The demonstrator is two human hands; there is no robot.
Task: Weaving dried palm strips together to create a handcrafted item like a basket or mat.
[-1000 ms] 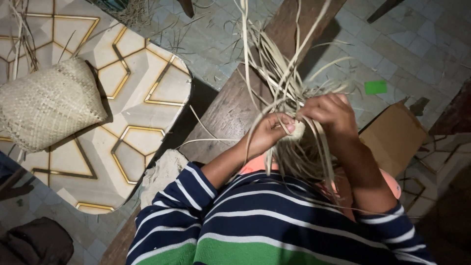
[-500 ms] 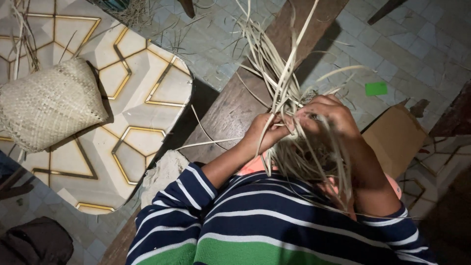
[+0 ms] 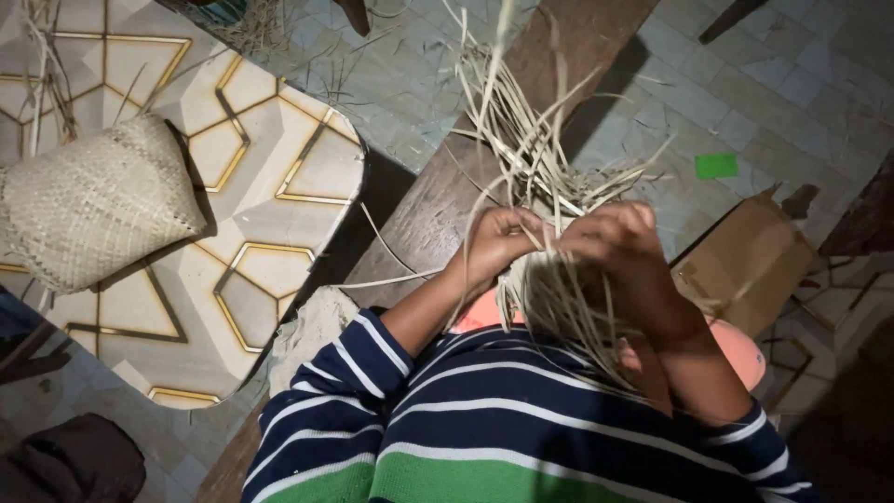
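A bundle of pale dry straw strips (image 3: 531,158) fans out upward over a dark wooden plank (image 3: 438,205). My left hand (image 3: 498,242) grips the strips near their gathered middle. My right hand (image 3: 619,247) closes over the same bunch just beside it, fingers curled among the strands. More strands (image 3: 568,317) hang down from both hands over my striped sleeve and lap. What lies inside the bunch under my fingers is hidden.
A woven straw basket (image 3: 93,205) lies on a white mat with gold hexagon lines (image 3: 279,186) at the left. A brown cardboard box (image 3: 745,261) sits right of my hands. A small green scrap (image 3: 715,166) lies on the grey tiled floor. A dark bag (image 3: 74,461) is at bottom left.
Both hands have turned and worked the bunch while staying in place; the loose strands above have shifted and spread differently. The right hand has moved further over the bunch.
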